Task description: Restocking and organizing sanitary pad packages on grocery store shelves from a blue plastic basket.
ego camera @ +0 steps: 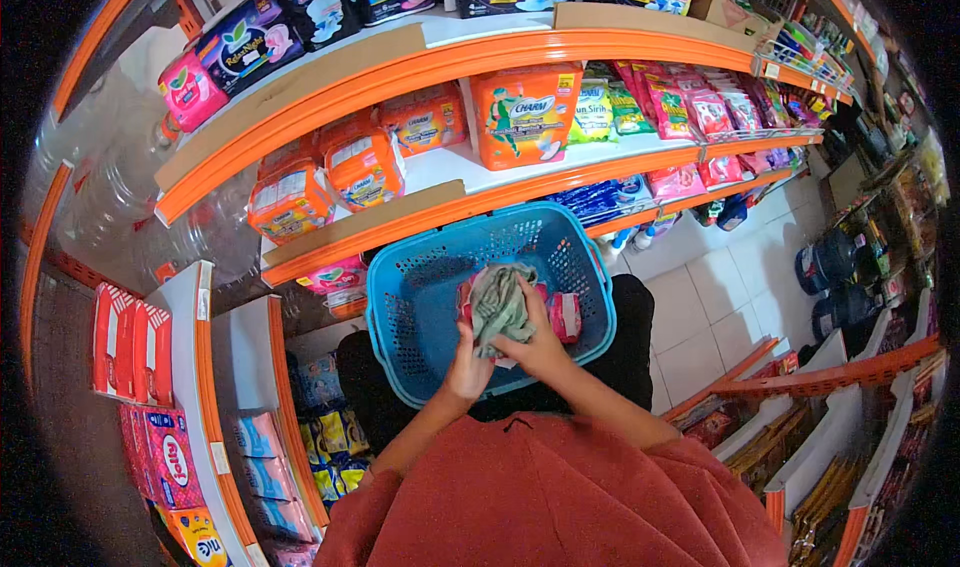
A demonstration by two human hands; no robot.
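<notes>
Both my hands grip a crumpled grey-green cloth (499,304) above a blue plastic basket (420,327). My left hand (469,364) holds its lower left side, while my right hand (536,334) wraps around its right side. Partly behind the cloth and my hands, pink packages (564,317) lie in the basket; how many there are is hidden. Perforated walls surround them, and the basket rests over my lap, between my dark-clad knees.
Ahead, orange-edged shelves (420,218) carry orange Charm packs (525,117), dark sanitary pad packs (251,49) and pink sachets (667,109). Tissue packs (174,454) fill shelves on the left. Tiled floor (701,304) and more shelving (817,454) lie to the right.
</notes>
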